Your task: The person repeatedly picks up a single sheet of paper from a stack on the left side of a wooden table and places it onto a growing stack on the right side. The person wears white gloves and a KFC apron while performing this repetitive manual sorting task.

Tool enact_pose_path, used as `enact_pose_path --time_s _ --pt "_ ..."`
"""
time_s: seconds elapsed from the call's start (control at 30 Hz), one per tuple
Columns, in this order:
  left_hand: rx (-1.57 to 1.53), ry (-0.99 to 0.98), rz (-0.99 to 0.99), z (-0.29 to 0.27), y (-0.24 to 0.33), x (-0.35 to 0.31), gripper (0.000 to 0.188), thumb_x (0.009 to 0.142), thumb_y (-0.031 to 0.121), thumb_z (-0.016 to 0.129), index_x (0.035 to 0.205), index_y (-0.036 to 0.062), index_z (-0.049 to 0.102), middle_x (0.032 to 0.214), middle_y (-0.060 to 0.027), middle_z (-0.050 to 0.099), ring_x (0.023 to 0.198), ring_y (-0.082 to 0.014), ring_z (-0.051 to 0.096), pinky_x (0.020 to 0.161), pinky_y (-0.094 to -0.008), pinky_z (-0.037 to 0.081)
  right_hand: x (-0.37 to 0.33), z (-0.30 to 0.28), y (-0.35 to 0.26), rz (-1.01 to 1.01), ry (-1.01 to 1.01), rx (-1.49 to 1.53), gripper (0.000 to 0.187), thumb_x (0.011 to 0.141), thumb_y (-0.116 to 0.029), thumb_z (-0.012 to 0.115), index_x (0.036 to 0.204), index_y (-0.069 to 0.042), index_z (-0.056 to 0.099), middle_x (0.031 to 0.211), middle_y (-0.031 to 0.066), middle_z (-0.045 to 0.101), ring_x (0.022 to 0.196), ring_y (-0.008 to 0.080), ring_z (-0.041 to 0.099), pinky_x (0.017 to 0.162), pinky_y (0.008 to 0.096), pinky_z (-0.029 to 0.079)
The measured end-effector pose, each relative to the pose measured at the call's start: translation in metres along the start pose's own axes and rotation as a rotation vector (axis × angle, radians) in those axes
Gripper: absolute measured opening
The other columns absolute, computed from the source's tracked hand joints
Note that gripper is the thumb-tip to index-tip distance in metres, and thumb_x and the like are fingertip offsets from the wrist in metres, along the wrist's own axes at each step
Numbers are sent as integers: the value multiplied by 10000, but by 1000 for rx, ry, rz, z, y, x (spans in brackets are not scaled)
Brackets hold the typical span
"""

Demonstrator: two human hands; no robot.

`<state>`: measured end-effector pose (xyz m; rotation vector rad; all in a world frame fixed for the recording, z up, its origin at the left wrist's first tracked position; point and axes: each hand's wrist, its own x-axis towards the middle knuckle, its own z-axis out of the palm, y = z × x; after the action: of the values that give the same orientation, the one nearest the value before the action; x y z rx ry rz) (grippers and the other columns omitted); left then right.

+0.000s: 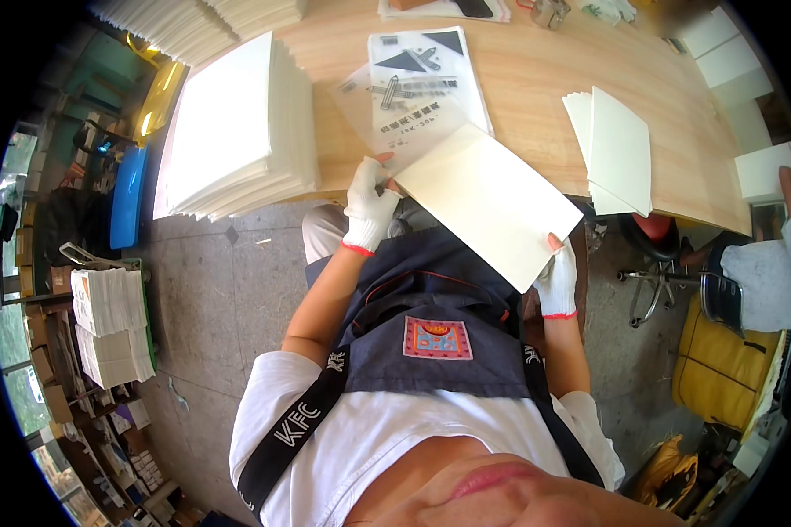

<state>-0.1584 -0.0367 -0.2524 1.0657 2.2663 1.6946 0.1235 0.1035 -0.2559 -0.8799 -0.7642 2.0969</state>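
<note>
The wooden table [527,110] carries the work. On its left end, up to the front edge, stands a tall stack of white paper [224,132], its layers slightly uneven at the side. The cream paper [492,202] is held slantwise across the middle of the front edge, mostly out over the lap, its far corner above the printed clear bags [448,92] lying flat further back. A loose clear bag [395,132] sticks out to the left of that pile, partly under the paper. Near the front edge, toward the right end, lies a small fan of paper [620,154].

The right hand [559,277] is clamped on the paper's right-hand short edge, thumb on top. The left hand [372,202] is at the paper's left corner and the loose bag's edge, thumb and forefinger parted; how firmly it grips either, I cannot tell.

To handle this well, I would keep the paper level, support both ends, and pinch lightly so the edge does not crease; the left fingertips should feel for the bag's thin film separately from the paper.

The paper looks flat, blank and oblong, pale cream with clean straight edges and sharp corners. Whether it is one sheet or several is unclear.
</note>
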Motion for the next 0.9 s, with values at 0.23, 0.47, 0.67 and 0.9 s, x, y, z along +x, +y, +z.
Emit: enact_pose_path --time_s 0.23,0.47,0.67,0.9 --pt "49 48 182 11 0 -15 228 706 -68 573 917 9 529 883 -103 601 647 -171 545 597 -265 449 4 0 6 42 -50 4 454 881 -139 493 1281 38 374 1207 163 525 1061 264 565 886 368 473" --pt "-761 422 -198 66 -6 -30 484 842 -16 508 1272 51 296 1211 -118 436 970 -202 542 776 -300 495 -39 46 14 43 -35 -21 347 913 -222 501 1195 -28 446 896 49 588 561 90 505 428 211 357" --pt "-1548 -104 -712 111 -17 -27 361 860 11 509 1209 13 418 1152 -136 517 986 -229 558 796 -330 504 -58 39 11 70 -144 34 289 939 -227 476 1166 -49 459 963 76 598 724 132 585 540 229 460" --pt "-1435 -488 -704 132 -62 -80 285 874 5 484 1159 -6 493 1097 -132 570 961 -231 578 790 -338 514 -49 26 41 262 -34 -101 261 947 -188 458 1172 -57 441 966 137 603 700 223 651 564 301 562"
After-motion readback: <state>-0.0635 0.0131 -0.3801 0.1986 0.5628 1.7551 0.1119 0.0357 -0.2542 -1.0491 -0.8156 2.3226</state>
